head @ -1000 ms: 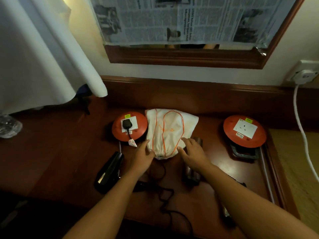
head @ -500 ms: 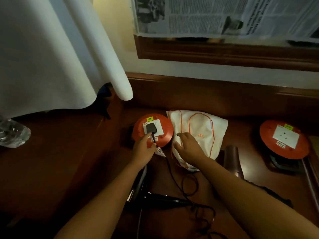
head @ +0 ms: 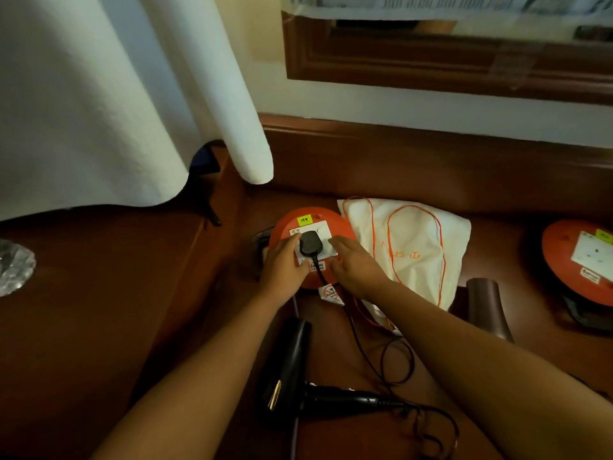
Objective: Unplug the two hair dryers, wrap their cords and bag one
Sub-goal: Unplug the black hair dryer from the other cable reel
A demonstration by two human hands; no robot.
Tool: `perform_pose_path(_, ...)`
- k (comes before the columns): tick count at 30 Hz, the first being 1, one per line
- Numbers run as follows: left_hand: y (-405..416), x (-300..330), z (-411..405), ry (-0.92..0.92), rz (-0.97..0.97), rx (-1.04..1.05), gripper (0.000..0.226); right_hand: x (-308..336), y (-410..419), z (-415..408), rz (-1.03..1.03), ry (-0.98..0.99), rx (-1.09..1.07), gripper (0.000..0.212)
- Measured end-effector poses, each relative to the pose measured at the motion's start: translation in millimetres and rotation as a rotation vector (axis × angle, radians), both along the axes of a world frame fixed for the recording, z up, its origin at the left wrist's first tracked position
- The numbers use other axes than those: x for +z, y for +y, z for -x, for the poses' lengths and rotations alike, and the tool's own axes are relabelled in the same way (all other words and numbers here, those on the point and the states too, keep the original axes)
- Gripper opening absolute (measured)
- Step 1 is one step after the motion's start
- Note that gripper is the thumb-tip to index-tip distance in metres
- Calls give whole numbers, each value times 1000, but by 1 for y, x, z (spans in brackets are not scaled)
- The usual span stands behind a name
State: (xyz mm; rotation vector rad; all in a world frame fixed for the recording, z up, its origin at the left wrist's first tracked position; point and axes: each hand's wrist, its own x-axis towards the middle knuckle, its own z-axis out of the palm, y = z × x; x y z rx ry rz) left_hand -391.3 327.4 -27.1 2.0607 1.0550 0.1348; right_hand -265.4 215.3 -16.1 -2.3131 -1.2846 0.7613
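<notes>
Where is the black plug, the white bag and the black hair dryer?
black plug (head: 308, 243), head view, top of its body.
white bag (head: 414, 250), head view, middle of the cloth.
black hair dryer (head: 288, 356), head view, its barrel.

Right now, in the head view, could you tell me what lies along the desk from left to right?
Plastic bottle → left reel with the plug → white bag → brown dryer → right reel.

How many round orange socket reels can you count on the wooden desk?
2. One round orange socket reel sits at centre under both hands, black plug inserted; the other lies at the right edge, partly cropped.
</notes>
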Motion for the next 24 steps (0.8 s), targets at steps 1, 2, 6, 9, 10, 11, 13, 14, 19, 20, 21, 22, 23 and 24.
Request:
perform_pose_path(1,2,-2,-1,0,-8,-3,62,-3,3,-2,9,5,19,52)
perform_pose_path(2,3,-3,-2,-3,-17,-12,63,-6,5,-3,10,7,34,53)
perform_pose_path(6,7,-9,-4,-18,-35,-43,66,-16,12,-9,-24,-2,67,54)
perform_pose_path(9,10,-12,-4,-16,-100,-57,65,-23,16,-12,-31,-22,112,59)
perform_pose_path(10,12,-13,-4,-9,-118,-60,64,-25,18,-14,-26,-25,122,61)
perform_pose_path(11,13,-14,-5,0,-140,-66,64,-28,19,-16,-23,-28,128,61)
perform_pose_path(13,16,-17,-7,16,-181,-80,63,-35,21,-20,-27,-39,136,61)
perform_pose_path(14,17,-18,-7,21,-196,-88,63,-37,21,-20,-31,-49,140,60)
perform_pose_path(19,21,-25,-7,23,-246,-109,60,-43,24,-21,-31,-99,126,59)
perform_pose_path(20,21,-27,-7,12,-248,-106,59,-45,24,-20,-29,-109,124,59)
perform_pose_path(21,22,-28,-7,4,-247,-103,59,-46,24,-20,-28,-118,123,59)
perform_pose_path(22,22,-28,-7,-3,-248,-101,58,-48,24,-20,-29,-126,121,58)
perform_pose_path(23,22,-29,-7,-8,-249,-99,58,-49,24,-20,-31,-131,116,58)
perform_pose_path(24,22,-29,-7,-12,-252,-98,58,-50,24,-20,-33,-133,111,57)
